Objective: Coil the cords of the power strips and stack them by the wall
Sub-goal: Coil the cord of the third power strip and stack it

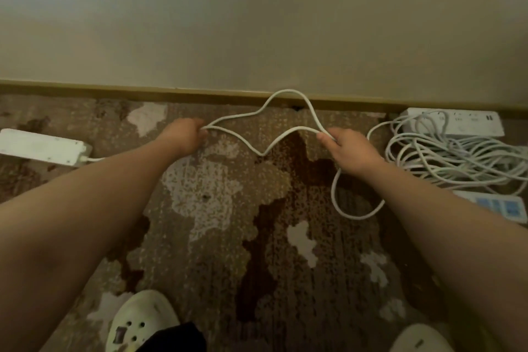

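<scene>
Nearest the camera: two pale clogs [143, 320] on patterned brown carpet [217, 237], one at each lower corner, both forearms reaching forward over them.

Mid-ground: hands well apart. Left hand [185, 134] curls round one end of a loop of white cord [257, 148]; right hand [347, 148] pinches the other end, where the two strands cross. The loop sags between them in two runs, the far run arching up to the baseboard [114, 91]. Below the right hand a slack length of the same cord curls on the carpet.

Step in hand, as I judge it: coiling, first loop or two formed, none stacked. The next move calls for bringing the hands together to gather the loop into one hand, then drawing in more slack.

Left edge: white power strip [40, 146] lying on the carpet, a cord leaving its near end; it likely belongs to the cord in hand, though the arm hides the join.

Right, far: tangled cord pile [457, 160] over a second power strip [454, 123] against the wall [257, 23], and a blue-socketed strip [497, 206] nearer. That tangle lies close to the trailing slack and could snag it.
</scene>
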Tool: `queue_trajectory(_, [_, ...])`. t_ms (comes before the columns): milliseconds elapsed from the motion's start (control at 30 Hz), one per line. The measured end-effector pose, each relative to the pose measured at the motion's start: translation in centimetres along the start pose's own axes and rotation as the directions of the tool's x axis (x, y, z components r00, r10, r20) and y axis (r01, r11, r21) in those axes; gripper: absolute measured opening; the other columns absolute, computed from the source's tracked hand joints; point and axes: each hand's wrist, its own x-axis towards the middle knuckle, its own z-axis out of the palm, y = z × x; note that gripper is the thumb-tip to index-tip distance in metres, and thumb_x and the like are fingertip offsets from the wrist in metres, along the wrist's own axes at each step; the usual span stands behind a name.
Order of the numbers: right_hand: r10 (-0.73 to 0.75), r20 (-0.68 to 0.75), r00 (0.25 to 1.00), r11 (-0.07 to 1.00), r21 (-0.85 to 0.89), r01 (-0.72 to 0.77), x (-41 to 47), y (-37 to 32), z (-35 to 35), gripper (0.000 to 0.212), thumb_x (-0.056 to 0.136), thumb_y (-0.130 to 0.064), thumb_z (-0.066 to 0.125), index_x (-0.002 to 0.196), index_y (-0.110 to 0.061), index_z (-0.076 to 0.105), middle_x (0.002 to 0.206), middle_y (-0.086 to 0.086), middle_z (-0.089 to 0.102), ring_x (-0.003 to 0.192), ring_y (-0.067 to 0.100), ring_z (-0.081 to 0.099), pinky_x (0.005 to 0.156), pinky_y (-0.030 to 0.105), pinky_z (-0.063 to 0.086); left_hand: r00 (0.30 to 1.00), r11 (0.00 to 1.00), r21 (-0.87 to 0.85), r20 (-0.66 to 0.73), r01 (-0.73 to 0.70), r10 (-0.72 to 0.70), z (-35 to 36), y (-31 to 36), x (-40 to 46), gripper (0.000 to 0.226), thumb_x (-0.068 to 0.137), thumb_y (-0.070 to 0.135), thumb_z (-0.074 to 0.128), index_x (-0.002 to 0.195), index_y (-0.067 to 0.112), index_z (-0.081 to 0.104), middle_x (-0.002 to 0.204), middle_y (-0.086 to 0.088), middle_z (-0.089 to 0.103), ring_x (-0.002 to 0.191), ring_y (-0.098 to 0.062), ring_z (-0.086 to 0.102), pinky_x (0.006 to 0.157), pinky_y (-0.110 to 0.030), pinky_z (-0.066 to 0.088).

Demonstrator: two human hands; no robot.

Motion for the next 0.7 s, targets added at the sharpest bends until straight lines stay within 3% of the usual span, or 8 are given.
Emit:
queue_trajectory(100, [0.050, 0.000, 0.999, 0.998, 0.029, -0.050, 1.1, -1.0, 1.1, 0.032, 0.102, -0.047, 0.036, 0.085, -0.026, 0.053, 0.075, -0.002, 0.053, 0.087, 0.035, 0.061, 0.065, 0.035, 0.038, 0.995, 0.986, -0.132, -0.025, -0.102, 0.100, 0.2, 1.8, -1.5, 0.026, 0.096, 0.032, 0.047, 0.099, 0.012, 0.063, 0.092, -0.014, 0.066, 0.089, -0.032, 0.061, 0.070, -0.032, 0.042])
queue_trajectory(233, [0.034, 0.154, 0.988, 0.999, -0.022, -0.031, 2.0, -1.7, 0.4, 0.033, 0.102, -0.046, 0.041, 0.100, -0.020, 0.062, 0.089, 0.007, 0.063, 0.096, 0.034, 0.062, 0.071, 0.033, 0.039, 0.941, 0.923, -0.240, 0.079, -0.302, 0.329, 0.5, 7.2, -3.0, 0.021, 0.095, 0.032, 0.049, 0.084, 0.020, 0.062, 0.077, -0.001, 0.060, 0.076, -0.021, 0.058, 0.064, -0.027, 0.036])
queue_trajectory(367, [0.022, 0.293, 0.956, 0.996, -0.084, 0.002, 2.8, -1.7, -2.9, 0.032, 0.101, -0.044, 0.045, 0.098, -0.018, 0.063, 0.099, 0.011, 0.066, 0.095, 0.030, 0.060, 0.075, 0.034, 0.043, 0.800, 0.838, -0.347, 0.294, -0.421, 0.523, 1.7, 12.1, -4.5, 0.015, 0.094, 0.019, 0.050, 0.103, 0.019, 0.061, 0.078, 0.012, 0.058, 0.072, -0.007, 0.054, 0.059, -0.020, 0.039])
queue_trajectory(433, [0.044, 0.332, 0.942, 0.994, -0.107, -0.008, 3.0, -1.6, -3.8, 0.029, 0.101, -0.043, 0.047, 0.099, -0.020, 0.065, 0.093, 0.006, 0.065, 0.090, 0.026, 0.059, 0.072, 0.032, 0.039, 0.736, 0.832, -0.328, 0.394, -0.447, 0.551, 2.2, 12.6, -4.9, 0.032, 0.095, 0.018, 0.049, 0.126, 0.021, 0.054, 0.101, 0.014, 0.061, 0.090, -0.005, 0.056, 0.074, -0.018, 0.043])
queue_trajectory(467, [0.056, 0.342, 0.938, 0.994, -0.110, -0.020, 3.0, -1.7, -3.8, 0.028, 0.100, -0.043, 0.048, 0.102, -0.022, 0.066, 0.092, 0.004, 0.065, 0.090, 0.025, 0.059, 0.073, 0.031, 0.040, 0.737, 0.846, -0.294, 0.417, -0.446, 0.533, 2.3, 12.1, -4.8, 0.038, 0.095, 0.019, 0.048, 0.133, 0.023, 0.050, 0.115, 0.008, 0.061, 0.101, -0.009, 0.057, 0.083, -0.021, 0.044])
queue_trajectory(533, [0.064, 0.340, 0.938, 0.993, -0.114, -0.027, 2.9, -2.2, -2.6, 0.026, 0.099, -0.043, 0.051, 0.107, -0.025, 0.068, 0.097, 0.002, 0.067, 0.094, 0.024, 0.062, 0.082, 0.034, 0.047, 0.813, 0.887, -0.198, 0.356, -0.416, 0.461, 2.1, 10.0, -4.2, 0.039, 0.096, 0.019, 0.048, 0.135, 0.023, 0.049, 0.129, -0.001, 0.059, 0.113, -0.019, 0.056, 0.093, -0.029, 0.044])
queue_trajectory(633, [0.039, 0.341, 0.939, 0.996, -0.089, -0.009, 2.4, -4.5, 1.2, 0.027, 0.099, -0.044, 0.049, 0.114, -0.029, 0.066, 0.109, 0.003, 0.066, 0.102, 0.025, 0.062, 0.086, 0.037, 0.050, 0.934, 0.948, -0.076, 0.161, -0.309, 0.318, 1.1, 4.9, -2.8, 0.036, 0.095, 0.025, 0.047, 0.130, 0.028, 0.054, 0.134, -0.004, 0.056, 0.120, -0.025, 0.051, 0.099, -0.037, 0.040])
queue_trajectory(700, [0.009, 0.363, 0.932, 0.997, -0.074, 0.019, 2.1, -6.4, 4.1, 0.033, 0.098, -0.047, 0.048, 0.118, -0.026, 0.063, 0.117, 0.007, 0.062, 0.106, 0.028, 0.060, 0.087, 0.038, 0.049, 0.973, 0.973, 0.114, 0.140, -0.202, 0.185, 0.6, 1.4, -2.5, 0.039, 0.092, 0.041, 0.046, 0.131, 0.036, 0.050, 0.139, -0.005, 0.048, 0.127, -0.032, 0.040, 0.104, -0.048, 0.032])
